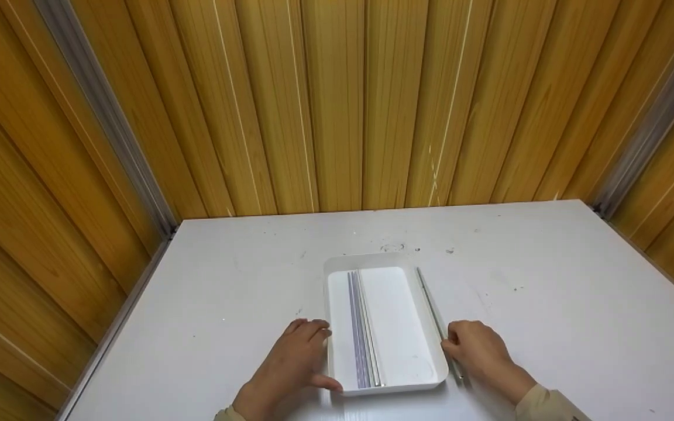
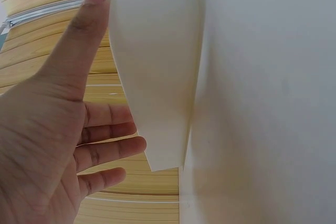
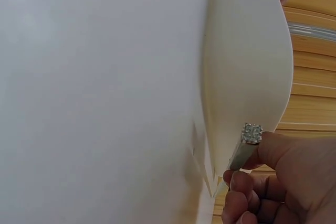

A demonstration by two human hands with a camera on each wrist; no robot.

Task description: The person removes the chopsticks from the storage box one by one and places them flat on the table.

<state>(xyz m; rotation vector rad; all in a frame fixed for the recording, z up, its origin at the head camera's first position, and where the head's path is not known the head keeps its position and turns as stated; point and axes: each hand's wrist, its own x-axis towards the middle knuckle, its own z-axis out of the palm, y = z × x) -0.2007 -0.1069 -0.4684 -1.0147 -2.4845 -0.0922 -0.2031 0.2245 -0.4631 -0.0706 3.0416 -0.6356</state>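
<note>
A white rectangular tray (image 1: pixel 366 261) lies lengthwise on the table. Inside, along its left part, are purple chopsticks (image 1: pixel 356 327) and whitish chopsticks (image 1: pixel 369 336) side by side. My left hand (image 1: pixel 293 359) touches the tray's left side, its fingers fairly straight and the thumb at the near-left corner. The left wrist view shows that thumb against the rim of the tray wall (image 2: pixel 152 66). Just outside the tray's right wall, my right hand (image 1: pixel 480 351) pinches a slender pale chopstick (image 1: pixel 430 301). Its square, glittery end (image 3: pixel 252 132) sticks out between thumb and fingers in the right wrist view.
The white tabletop (image 1: pixel 547 339) carries small dark marks, mostly beyond the tray. Yellow wood-pattern panels (image 1: pixel 337 105) stand behind the table and on both sides, with grey metal posts (image 1: pixel 109 117) at the corners.
</note>
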